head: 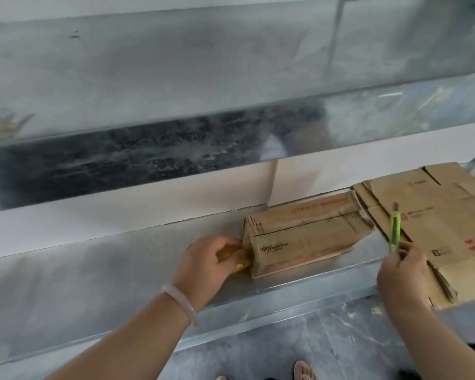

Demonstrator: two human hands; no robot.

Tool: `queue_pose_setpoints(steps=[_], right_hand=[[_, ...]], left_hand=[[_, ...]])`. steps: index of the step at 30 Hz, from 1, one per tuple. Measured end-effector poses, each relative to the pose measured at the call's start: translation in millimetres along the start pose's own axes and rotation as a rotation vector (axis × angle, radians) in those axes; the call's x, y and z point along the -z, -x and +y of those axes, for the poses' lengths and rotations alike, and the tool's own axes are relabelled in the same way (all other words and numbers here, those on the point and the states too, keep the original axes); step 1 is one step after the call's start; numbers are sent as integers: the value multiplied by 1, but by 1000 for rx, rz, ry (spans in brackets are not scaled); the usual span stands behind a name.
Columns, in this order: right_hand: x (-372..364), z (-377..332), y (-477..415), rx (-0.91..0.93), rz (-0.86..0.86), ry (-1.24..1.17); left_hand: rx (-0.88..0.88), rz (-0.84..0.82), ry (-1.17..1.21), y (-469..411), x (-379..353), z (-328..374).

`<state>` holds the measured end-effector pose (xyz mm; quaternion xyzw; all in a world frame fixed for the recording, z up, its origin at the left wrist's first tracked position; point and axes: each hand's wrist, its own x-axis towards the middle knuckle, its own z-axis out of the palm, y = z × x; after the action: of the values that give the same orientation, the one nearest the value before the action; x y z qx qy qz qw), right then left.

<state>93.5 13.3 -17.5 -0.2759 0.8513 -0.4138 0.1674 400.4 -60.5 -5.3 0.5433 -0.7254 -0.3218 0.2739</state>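
On the galvanized ledge (121,256), below a long sheet-metal panel (176,78) and a white backing strip (121,212), the work in hand is stripping tape from used cardboard. The stack of flattened cartons (436,215) occupies the right end of the ledge and overhangs its front edge. The folded carton (307,237) lies just left of that stack, touching it at the far corner, with its long side roughly parallel to the wall. The left hand (206,261) is at the carton's left end, fingers curled and pinching the yellow tape (242,266), which is crumpled and partly lifted from the cardboard. The right hand (403,272) is over the stack, fingers wrapped round a green utility knife (395,229) held upright with the blade end pointing away from the body; whether the blade is extended cannot be confirmed. Judgement: the peel is at an early stage, since tape remains bonded at the end face. Recommended practice: pull the tape low and back along the carton rather than upward, so the paper facing does not tear; brace the carton, as nothing weighs it down and it may slide on the smooth metal. Keep the knife clear of the pulling hand, and cut only where the tape resists. A pale bracelet (180,300) sits on the left wrist.
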Motion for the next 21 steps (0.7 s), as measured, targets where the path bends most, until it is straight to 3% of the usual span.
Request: queue_pose_setpoints(steps=[3,6,8,10,15,21], right_hand=[[24,-24,60,161,-85,-208],[27,-51,122,653,-294,60],[15,-63,147,813,-420,254],[-2,-68,156,818,-492,376],[-25,-79,161,704,-505,478],[-39,-93,163,600,-545,673]], left_hand=[[-14,-22,28,0,1,1],[-31,-2,31,-2,3,-2],[-48,16,33,-3,3,-4],[-43,11,31,-4,4,-7],[36,3,77,-9,8,-9],[8,-23,101,-10,7,-13]])
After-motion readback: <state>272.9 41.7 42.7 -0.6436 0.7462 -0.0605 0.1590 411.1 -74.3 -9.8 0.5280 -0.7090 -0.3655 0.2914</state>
